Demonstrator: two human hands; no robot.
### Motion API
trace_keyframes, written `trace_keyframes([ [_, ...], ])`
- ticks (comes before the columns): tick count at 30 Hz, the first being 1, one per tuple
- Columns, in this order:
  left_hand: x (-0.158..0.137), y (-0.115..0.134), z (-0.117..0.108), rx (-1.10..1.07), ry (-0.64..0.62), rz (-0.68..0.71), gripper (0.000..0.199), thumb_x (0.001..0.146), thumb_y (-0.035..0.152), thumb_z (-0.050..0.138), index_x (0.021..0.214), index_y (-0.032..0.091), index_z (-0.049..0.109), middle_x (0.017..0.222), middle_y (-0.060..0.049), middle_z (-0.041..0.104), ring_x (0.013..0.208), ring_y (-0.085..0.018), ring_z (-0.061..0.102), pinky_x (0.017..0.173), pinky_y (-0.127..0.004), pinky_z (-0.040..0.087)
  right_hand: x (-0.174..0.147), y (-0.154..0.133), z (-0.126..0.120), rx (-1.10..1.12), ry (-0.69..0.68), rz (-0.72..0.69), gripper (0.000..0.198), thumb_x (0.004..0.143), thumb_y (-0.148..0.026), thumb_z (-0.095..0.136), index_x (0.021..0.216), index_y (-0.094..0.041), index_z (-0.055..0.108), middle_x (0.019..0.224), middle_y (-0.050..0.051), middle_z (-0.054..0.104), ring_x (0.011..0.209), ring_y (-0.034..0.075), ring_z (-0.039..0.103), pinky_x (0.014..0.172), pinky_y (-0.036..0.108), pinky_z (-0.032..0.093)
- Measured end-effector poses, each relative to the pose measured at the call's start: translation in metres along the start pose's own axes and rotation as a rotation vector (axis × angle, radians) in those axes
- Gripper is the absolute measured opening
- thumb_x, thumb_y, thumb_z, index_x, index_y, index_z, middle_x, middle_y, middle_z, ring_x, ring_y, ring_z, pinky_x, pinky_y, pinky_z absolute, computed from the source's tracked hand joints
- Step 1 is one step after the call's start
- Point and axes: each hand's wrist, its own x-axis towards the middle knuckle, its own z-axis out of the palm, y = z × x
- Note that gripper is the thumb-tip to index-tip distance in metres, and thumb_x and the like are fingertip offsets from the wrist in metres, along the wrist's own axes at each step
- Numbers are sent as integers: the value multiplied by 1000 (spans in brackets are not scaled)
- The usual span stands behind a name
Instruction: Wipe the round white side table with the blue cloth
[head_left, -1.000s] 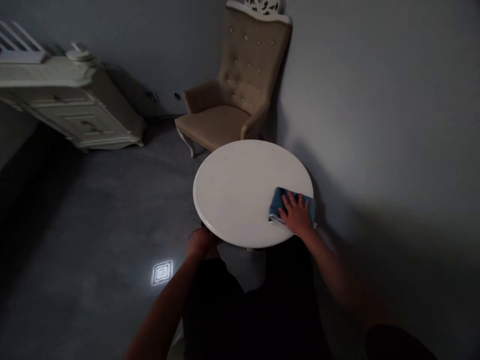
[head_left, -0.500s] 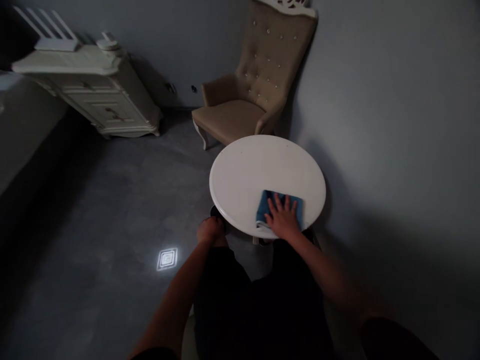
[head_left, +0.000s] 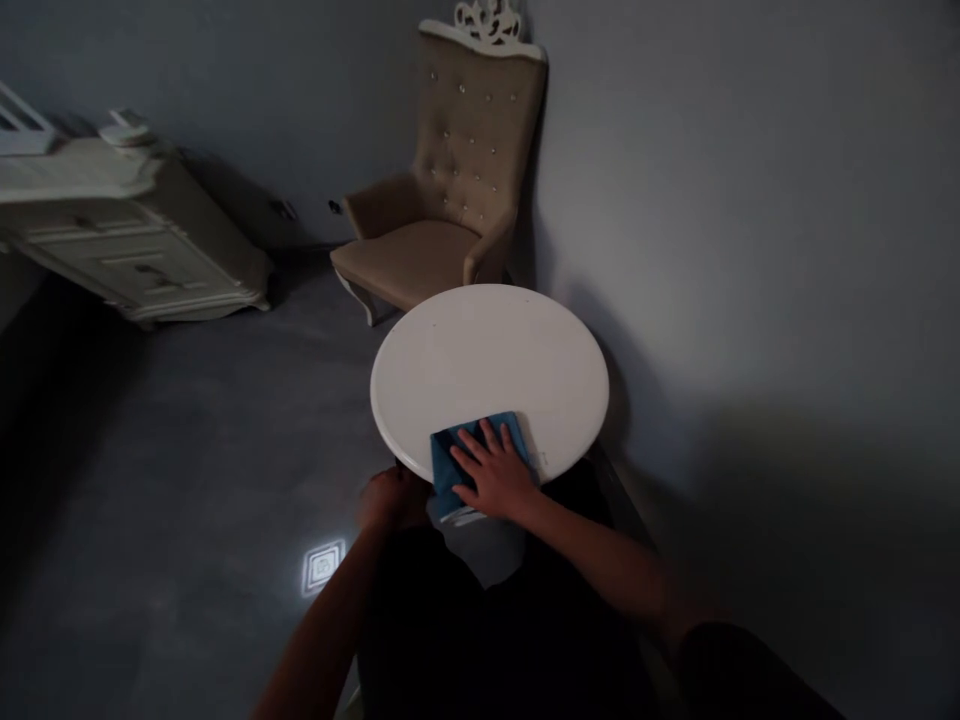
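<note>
A folded blue cloth (head_left: 444,470) lies at the near edge of a round white table (head_left: 487,350), and its near part reaches past the rim. My right hand (head_left: 495,475) is flat on the cloth with the fingers spread, pressing from above. Below the table's near left rim, my left hand (head_left: 386,497) is closed by my knee. Its fingers are partly hidden in shadow, and I cannot see what is in them, if anything.
A tan tufted armchair (head_left: 420,255) stands behind the table, close to the grey wall (head_left: 712,250) on the right. At the left is a cream cabinet (head_left: 161,270) with a small lidded container (head_left: 127,132) on top. A bright square (head_left: 323,568) shows on the floor.
My right hand has slid the cloth left and toward me along the near side of the table, so it now overhangs the rim. The view has shifted to the right.
</note>
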Motion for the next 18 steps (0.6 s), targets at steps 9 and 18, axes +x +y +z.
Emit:
trace_keyframes([
  [9, 5, -5, -6, -28, -67, -16, 71, 117, 68, 41, 122, 19, 91, 135, -25, 88, 128, -48, 82, 100, -50, 62, -77, 172, -21, -185, 119, 516, 71, 120, -57, 51, 185, -30, 55, 199, 7, 32, 186, 50, 16, 146, 85, 15],
  [18, 6, -10, -22, -46, -123, -47, 72, 116, 67, 35, 119, 25, 93, 132, -20, 90, 123, -44, 84, 94, -45, 59, 11, 323, -65, -128, 243, 666, 90, 117, -56, 48, 189, -4, 34, 194, 34, 32, 178, 48, 39, 142, 69, 39],
])
